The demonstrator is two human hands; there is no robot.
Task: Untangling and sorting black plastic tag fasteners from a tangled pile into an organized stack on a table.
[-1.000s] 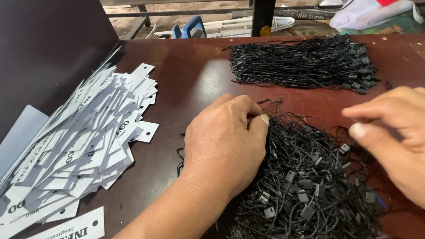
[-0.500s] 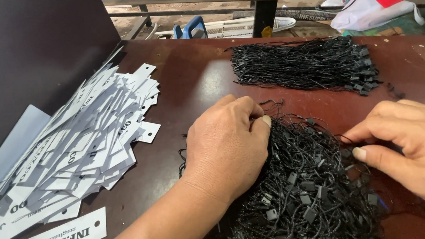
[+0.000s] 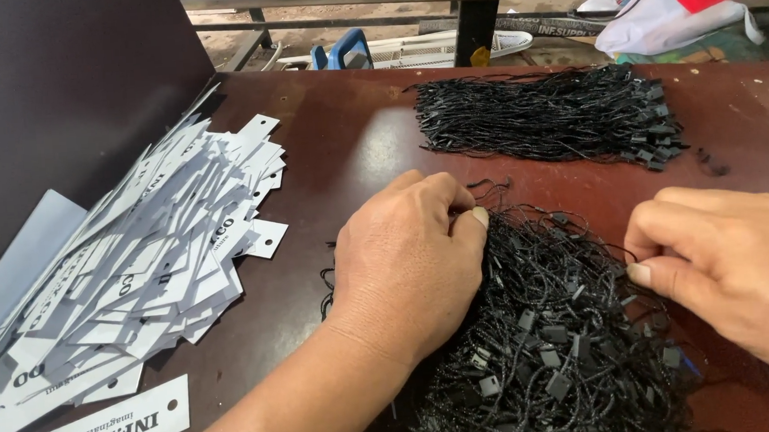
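The left hand lay knuckles-up on the near heap of tangled black string loops with small square plastic locks, its fingers curled down and pinched shut on strands at the heap's left edge. The right hand rested at the heap's right side, thumb and forefinger closed together on a thin strand. The heap sat on the dark reddish-brown counter, directly under and between both hands.

The likeliest trouble was the tangle itself. The loops crossed one another so thickly that a pull on one strand would probably have dragged several neighbours along, or tightened a knot, since the plastic locks could snag on adjoining cords. A harder tug might also have swept part of the heap toward the near edge of the counter.

The tidier bundle of black string loops lay well apart at the far side, out of harm. The fanned pile of white punched card tags sat just left of the left forearm, where a sideways sweep could have scattered it.
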